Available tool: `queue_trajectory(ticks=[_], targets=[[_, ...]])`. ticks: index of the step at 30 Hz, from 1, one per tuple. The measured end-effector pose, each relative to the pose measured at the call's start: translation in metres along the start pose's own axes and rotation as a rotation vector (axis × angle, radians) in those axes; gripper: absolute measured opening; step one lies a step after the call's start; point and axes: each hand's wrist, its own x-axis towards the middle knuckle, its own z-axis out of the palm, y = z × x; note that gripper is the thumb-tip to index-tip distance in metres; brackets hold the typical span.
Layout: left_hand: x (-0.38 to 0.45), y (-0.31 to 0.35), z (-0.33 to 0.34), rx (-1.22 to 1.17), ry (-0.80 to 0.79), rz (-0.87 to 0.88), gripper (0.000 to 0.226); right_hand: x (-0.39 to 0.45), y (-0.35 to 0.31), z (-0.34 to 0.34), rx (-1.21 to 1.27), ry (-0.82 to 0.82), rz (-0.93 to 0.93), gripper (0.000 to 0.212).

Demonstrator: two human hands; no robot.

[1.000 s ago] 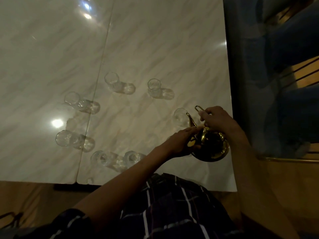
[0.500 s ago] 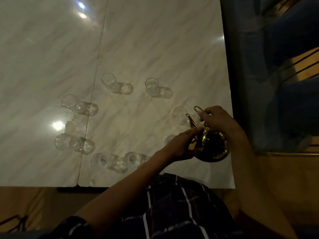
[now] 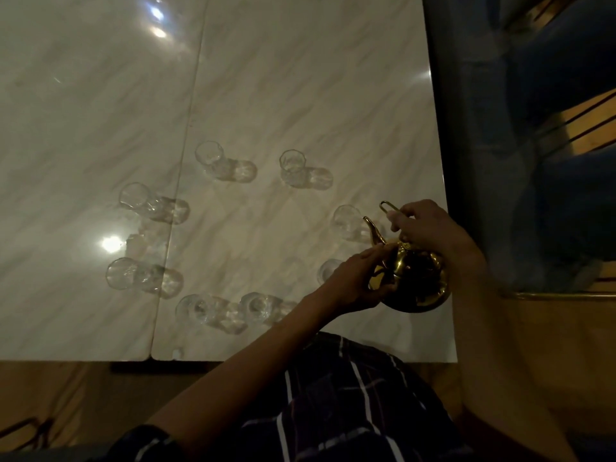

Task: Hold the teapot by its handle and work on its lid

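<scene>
A shiny golden teapot (image 3: 415, 281) stands near the right front corner of the white marble table (image 3: 300, 78). My right hand (image 3: 426, 228) grips its thin handle from above. My left hand (image 3: 356, 278) rests against the pot's left side, fingers laid along the lid and the base of the spout. The curved spout points toward a clear glass (image 3: 346, 221) just behind it. Another glass (image 3: 328, 270) is partly hidden behind my left hand. Several more small clear glasses stand in a ring to the left, among them one (image 3: 293, 165) farther back.
A seam (image 3: 180, 181) runs front to back through the tabletop. Blue upholstered seating (image 3: 533, 128) lines the table's right edge. A wooden floor shows below the table's front edge. My plaid-clothed lap (image 3: 333, 395) is at the bottom.
Both hands and the teapot keep nearly the same place. The view has shifted slightly, and the glass behind my left hand has come more into sight.
</scene>
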Motion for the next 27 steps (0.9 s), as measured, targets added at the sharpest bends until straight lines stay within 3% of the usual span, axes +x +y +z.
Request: queue_trajectory(ticks=[27], targets=[[-0.0042,0.0069,-0.0073,0.013,0.033,0.040,0.069,-0.0092,-0.0081,-0.0037,0.016,0.000,-0.019,0.032]])
